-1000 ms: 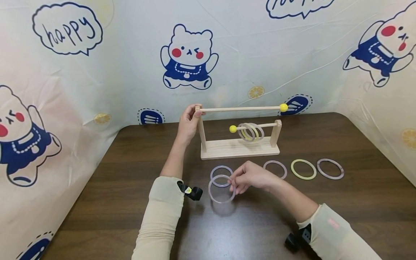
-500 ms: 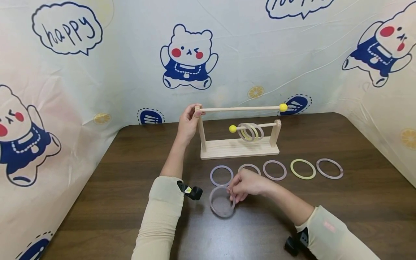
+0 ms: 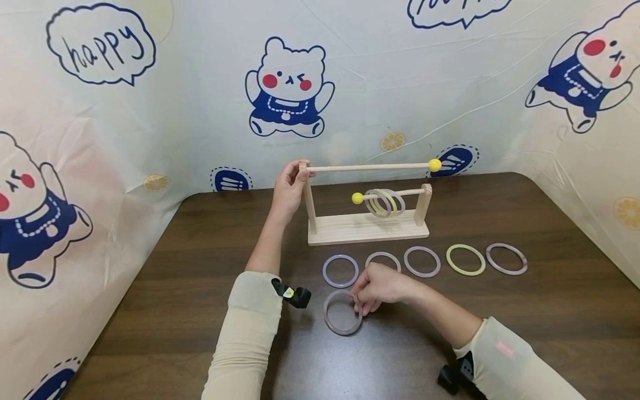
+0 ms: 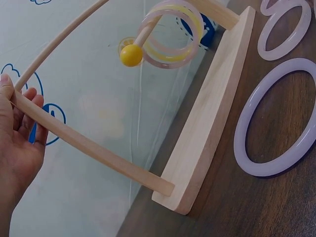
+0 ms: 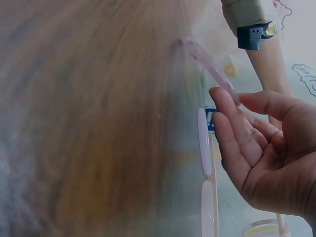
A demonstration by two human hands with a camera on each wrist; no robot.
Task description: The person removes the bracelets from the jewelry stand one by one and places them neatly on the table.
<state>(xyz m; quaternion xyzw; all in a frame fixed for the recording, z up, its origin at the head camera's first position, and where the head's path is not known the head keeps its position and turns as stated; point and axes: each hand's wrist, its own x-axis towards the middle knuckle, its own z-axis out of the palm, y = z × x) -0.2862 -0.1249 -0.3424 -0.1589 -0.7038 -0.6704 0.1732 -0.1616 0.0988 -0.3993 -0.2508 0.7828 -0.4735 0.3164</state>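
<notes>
In the head view, my left hand (image 3: pixel 289 191) grips the top of the left post (image 3: pixel 311 206) of a wooden stand, where the long upper rod (image 3: pixel 370 166) joins it. My right hand (image 3: pixel 384 284) pinches a translucent mauve bangle (image 3: pixel 344 332) by its right edge, between thumb and fingertips. The right wrist view shows this bangle (image 5: pixel 212 66) slanting, its far end low at the tabletop. Just behind it lies a blue-violet bangle (image 3: pixel 325 271). Several bangles, one yellow, hang on the stand's short lower rod (image 3: pixel 412 192), which ends in a yellow ball (image 3: pixel 357 198).
To the right in a row lie a pale bangle (image 3: pixel 383 254) partly behind my right hand, a lilac one (image 3: pixel 422 275), a yellow-green one (image 3: pixel 466 273) and a purplish one (image 3: pixel 506 273). The stand's base (image 3: pixel 370 229) rests on the dark wooden table (image 3: pixel 200 333). Patterned cloth (image 3: pixel 200 111) hangs behind.
My right hand has brought the mauve bangle toward me and lowered it, off its overlap with the blue-violet one. The pale bangle has come into view. The left hand stays on the post.
</notes>
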